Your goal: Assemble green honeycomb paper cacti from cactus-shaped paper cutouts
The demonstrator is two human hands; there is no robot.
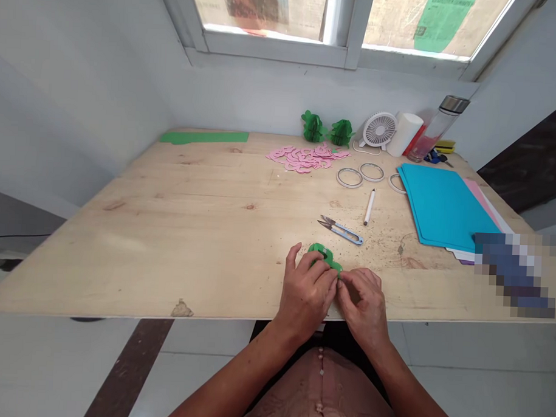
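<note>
A small green paper cutout [316,247] with rounded edges lies near the table's front edge, partly covered by my fingers. My left hand [305,288] holds it with curled fingers, its little finger lifted away. At the cutout's right end, my right hand [364,303] pinches the edge between thumb and forefinger. Just beyond the hands are blue-handled thread snips [343,230], blades pointing left, and a white pen [370,207] with dark ends.
Pink paper cutouts [302,157] are heaped behind, below two green folded-paper pieces [313,127]. Several tape rolls [349,177], a small fan [380,130] and a glass bottle [438,129] stand or lie right of them. Blue sheets [446,205] are stacked right; a green strip [205,137] lies back left.
</note>
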